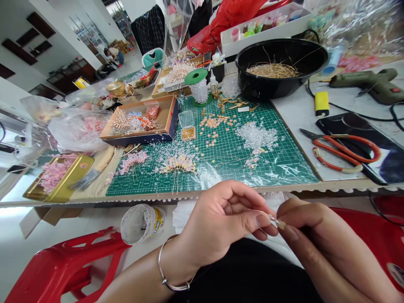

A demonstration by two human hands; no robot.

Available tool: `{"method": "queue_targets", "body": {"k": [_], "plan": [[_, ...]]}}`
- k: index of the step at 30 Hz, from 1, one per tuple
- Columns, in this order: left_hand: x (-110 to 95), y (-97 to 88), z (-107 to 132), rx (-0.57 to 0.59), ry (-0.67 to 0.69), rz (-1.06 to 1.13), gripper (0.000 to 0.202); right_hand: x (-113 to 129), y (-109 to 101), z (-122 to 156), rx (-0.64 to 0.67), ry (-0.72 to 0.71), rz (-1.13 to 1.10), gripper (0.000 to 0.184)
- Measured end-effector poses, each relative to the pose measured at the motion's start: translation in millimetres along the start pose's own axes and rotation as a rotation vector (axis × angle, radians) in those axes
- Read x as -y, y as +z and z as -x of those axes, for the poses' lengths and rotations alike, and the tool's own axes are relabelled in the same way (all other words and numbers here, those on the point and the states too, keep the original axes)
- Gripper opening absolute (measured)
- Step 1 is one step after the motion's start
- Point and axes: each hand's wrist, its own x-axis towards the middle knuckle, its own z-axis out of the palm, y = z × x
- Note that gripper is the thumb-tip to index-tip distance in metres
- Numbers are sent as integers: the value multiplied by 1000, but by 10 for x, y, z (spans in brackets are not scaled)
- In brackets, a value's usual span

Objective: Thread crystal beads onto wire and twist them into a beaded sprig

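My left hand (pixel 232 212) and my right hand (pixel 318 229) meet in front of the table edge, over my lap. Thumb and fingers of the left pinch a small beaded piece (pixel 277 221) with clear beads and a pale yellow tip. My right thumb and forefinger close on its other end; any wire in it is too fine to make out. On the green cutting mat (pixel 217 172) ahead lie a pink and yellow beaded hair comb (pixel 178 164), a pink beaded sprig (pixel 134 160), a heap of clear beads (pixel 257 135) and scattered peach flower beads (pixel 212 122).
Red-handled pliers (pixel 344 149) lie on a phone (pixel 378 155) at right, near a glue gun (pixel 372 82). Behind the mat stand a black basin (pixel 280 86) and a green spool (pixel 197 78). Left are a box (pixel 142 136), a gold tin (pixel 67 185) and a red stool (pixel 72 256).
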Motion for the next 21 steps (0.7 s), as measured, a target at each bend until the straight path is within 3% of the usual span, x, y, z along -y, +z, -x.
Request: {"method": "queue_targets", "body": {"k": [5, 13, 21], "plan": [[15, 5, -46, -60, -46, 51, 19, 56, 22, -78, 66, -2, -44, 11], [98, 55, -89, -134, -69, 128, 20, -3, 138, -92, -65, 88, -204, 15], [134, 67, -94, -156, -46, 174, 28, -95, 145, 22, -66, 232, -344, 13]]}}
